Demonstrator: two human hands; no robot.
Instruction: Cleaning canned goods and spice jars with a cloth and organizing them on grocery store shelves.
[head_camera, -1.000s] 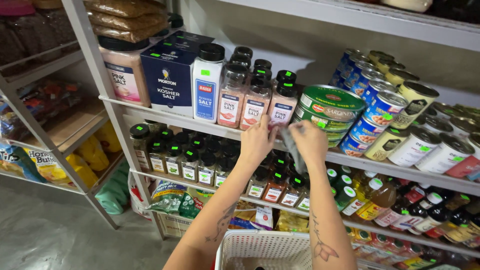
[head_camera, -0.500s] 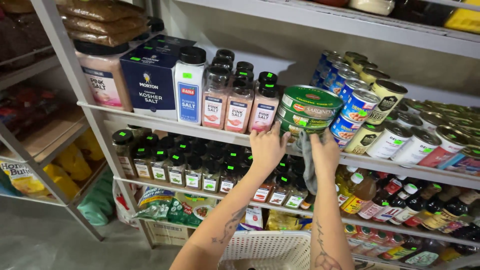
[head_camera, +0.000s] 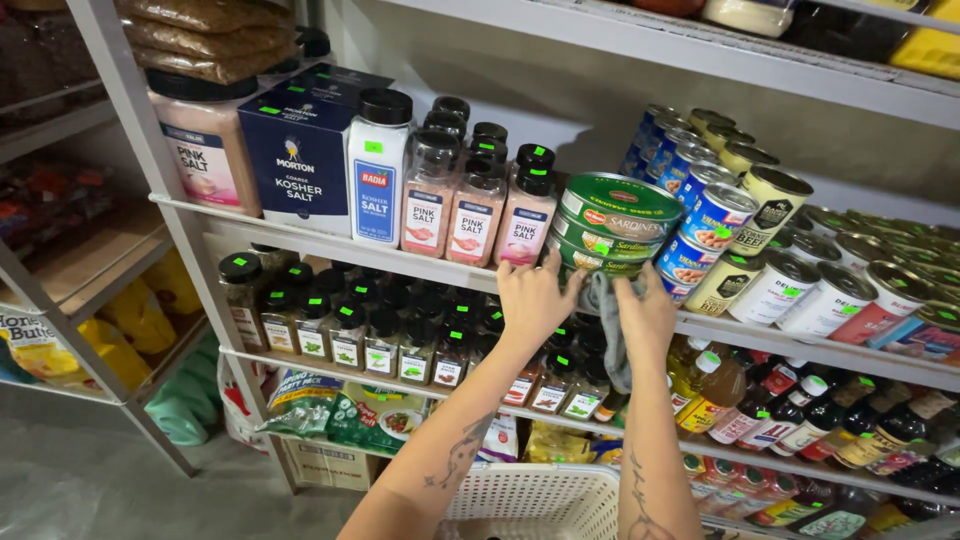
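My left hand (head_camera: 533, 296) reaches to the front edge of the metal shelf (head_camera: 330, 245), its fingers touching the lowest of the stacked green oval tins (head_camera: 618, 208). My right hand (head_camera: 648, 312) is beside it, closed on a grey cloth (head_camera: 611, 330) that hangs down over the shelf edge below the tins. Left of my hands stand pink salt jars with black lids (head_camera: 474, 200). Both forearms rise from the bottom of the view.
A white salt shaker (head_camera: 376, 165), a dark blue salt box (head_camera: 300, 150) and a big pink jar (head_camera: 205, 145) fill the shelf's left. Round cans (head_camera: 735, 225) lie stacked at right. Spice bottles (head_camera: 345, 325) and sauce bottles (head_camera: 800, 420) stand below. A white basket (head_camera: 535, 500) sits beneath my arms.
Both hands have shifted right along the shelf edge, from the pink salt jars to under the green tins. The cloth stays in my right hand.
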